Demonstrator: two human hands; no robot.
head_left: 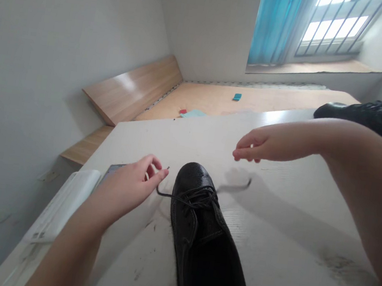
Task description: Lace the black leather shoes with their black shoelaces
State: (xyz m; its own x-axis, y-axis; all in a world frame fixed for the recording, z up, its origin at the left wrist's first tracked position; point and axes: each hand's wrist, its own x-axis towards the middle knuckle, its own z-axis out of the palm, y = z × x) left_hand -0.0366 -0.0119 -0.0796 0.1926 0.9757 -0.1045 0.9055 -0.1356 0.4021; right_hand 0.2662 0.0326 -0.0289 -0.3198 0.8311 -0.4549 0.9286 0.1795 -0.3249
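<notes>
A black leather shoe rests on the white table, its toe pointing away from me. Dark laces cross over its front. On the left of the shoe, my left hand pinches the end of one lace, whose tip pokes out above the fingertips. The other lace end extends to the right, blurred, just over the tabletop. Above it and apart from it is my right hand, with its fingers curled and the thumb near the index finger; nothing shows between them.
Another black shoe stands at the back right. By my left forearm are a white case and a partly hidden phone. Beyond the table lies a wooden surface with a teal item and a red item.
</notes>
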